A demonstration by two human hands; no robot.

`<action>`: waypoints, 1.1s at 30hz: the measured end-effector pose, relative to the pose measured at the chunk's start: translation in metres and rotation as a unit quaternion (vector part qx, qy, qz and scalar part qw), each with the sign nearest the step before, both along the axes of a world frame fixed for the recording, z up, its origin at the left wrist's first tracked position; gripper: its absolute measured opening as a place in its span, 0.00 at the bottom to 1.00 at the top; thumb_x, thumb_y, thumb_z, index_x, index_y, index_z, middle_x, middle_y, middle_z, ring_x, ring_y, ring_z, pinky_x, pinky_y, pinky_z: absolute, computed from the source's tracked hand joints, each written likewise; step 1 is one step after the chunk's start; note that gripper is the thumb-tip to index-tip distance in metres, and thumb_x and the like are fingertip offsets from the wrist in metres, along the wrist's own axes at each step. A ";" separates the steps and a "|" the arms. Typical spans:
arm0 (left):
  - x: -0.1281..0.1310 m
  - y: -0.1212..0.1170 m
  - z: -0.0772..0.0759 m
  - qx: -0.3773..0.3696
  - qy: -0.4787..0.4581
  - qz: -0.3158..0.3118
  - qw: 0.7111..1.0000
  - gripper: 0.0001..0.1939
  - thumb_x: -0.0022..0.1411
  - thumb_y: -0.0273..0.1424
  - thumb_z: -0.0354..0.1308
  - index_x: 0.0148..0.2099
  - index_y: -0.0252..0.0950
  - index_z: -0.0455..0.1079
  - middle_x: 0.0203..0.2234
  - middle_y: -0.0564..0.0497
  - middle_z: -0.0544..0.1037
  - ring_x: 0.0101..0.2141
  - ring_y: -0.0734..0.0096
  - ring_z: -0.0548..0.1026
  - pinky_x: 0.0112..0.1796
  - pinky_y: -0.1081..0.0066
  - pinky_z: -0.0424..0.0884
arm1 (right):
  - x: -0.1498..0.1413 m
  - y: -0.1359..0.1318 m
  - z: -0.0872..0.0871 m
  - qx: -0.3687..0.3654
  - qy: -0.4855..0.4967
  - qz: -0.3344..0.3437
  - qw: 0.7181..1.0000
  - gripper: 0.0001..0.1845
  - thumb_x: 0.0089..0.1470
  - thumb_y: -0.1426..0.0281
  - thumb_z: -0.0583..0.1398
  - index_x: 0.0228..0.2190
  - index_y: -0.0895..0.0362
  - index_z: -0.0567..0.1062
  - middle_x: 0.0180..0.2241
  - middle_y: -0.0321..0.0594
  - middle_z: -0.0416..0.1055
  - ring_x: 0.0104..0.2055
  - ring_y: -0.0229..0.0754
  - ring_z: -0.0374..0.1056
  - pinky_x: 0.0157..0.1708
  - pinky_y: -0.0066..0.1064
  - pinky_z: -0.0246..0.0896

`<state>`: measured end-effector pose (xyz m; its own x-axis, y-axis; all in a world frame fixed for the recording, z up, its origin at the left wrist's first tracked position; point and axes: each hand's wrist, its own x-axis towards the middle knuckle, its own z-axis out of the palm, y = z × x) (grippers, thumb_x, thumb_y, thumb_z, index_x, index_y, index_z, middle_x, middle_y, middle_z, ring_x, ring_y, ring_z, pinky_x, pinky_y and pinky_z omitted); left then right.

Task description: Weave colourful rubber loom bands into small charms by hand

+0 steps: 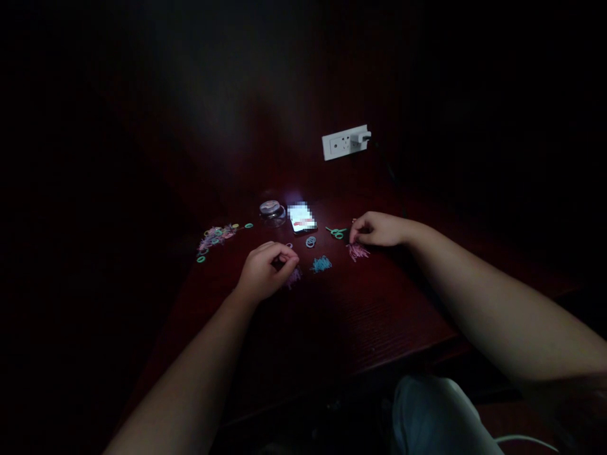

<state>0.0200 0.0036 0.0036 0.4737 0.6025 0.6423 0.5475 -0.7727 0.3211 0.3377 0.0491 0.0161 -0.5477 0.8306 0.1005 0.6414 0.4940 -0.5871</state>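
Note:
My left hand [268,270] is closed in a pinch over a pile of purple bands [293,278], partly covering it. What its fingertips hold, if anything, is too small to make out. At a small heap of pink bands [358,252], my right hand [374,229] pinches downward with its fingertips at the heap's edge. Whether a band sits between those fingers is hidden. Between both hands lie a heap of blue bands [321,264] and a few pale rings [310,242]. A green looped item [336,233], perhaps small scissors, rests left of my right hand.
A mixed pile of coloured bands [217,237] spreads over the dark red table [360,316] at the left. Behind my hands stand a clear lidded jar [272,213] and a lit phone [302,217]. A wall socket [346,142] holds a white plug.

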 end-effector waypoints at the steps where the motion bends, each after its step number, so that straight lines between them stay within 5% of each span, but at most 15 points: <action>1: 0.000 0.000 0.000 0.000 0.001 -0.001 1.000 0.04 0.60 0.30 0.59 0.32 0.37 0.72 0.26 0.53 0.75 0.28 0.74 0.71 0.31 0.73 0.67 | 0.000 0.000 0.000 0.000 0.002 0.001 1.000 0.11 0.47 0.71 0.58 0.30 0.55 0.81 0.31 0.38 0.78 0.30 0.40 0.70 0.35 0.33 0.64; 17: 0.003 -0.001 0.001 -0.006 -0.008 -0.011 1.000 0.05 0.61 0.30 0.58 0.32 0.37 0.72 0.25 0.52 0.75 0.28 0.72 0.71 0.31 0.71 0.67 | 0.002 0.005 -0.006 0.037 0.011 0.024 0.999 0.06 0.44 0.69 0.63 0.26 0.51 0.82 0.23 0.33 0.76 0.27 0.41 0.70 0.39 0.37 0.67; 28: 0.004 -0.002 0.001 -0.001 -0.006 -0.014 1.000 0.05 0.61 0.29 0.58 0.32 0.37 0.72 0.25 0.52 0.74 0.28 0.72 0.70 0.31 0.71 0.67 | 0.001 0.006 -0.010 0.031 0.005 -0.020 0.999 0.12 0.50 0.67 0.58 0.34 0.55 0.79 0.32 0.39 0.77 0.34 0.43 0.71 0.40 0.35 0.65; 33: 0.004 -0.003 0.002 -0.006 -0.009 -0.017 1.000 0.05 0.61 0.30 0.57 0.32 0.37 0.72 0.25 0.51 0.74 0.28 0.72 0.70 0.31 0.71 0.67 | -0.002 0.007 -0.015 0.034 0.009 -0.012 0.999 0.09 0.46 0.66 0.62 0.32 0.54 0.79 0.28 0.38 0.75 0.33 0.43 0.70 0.39 0.35 0.65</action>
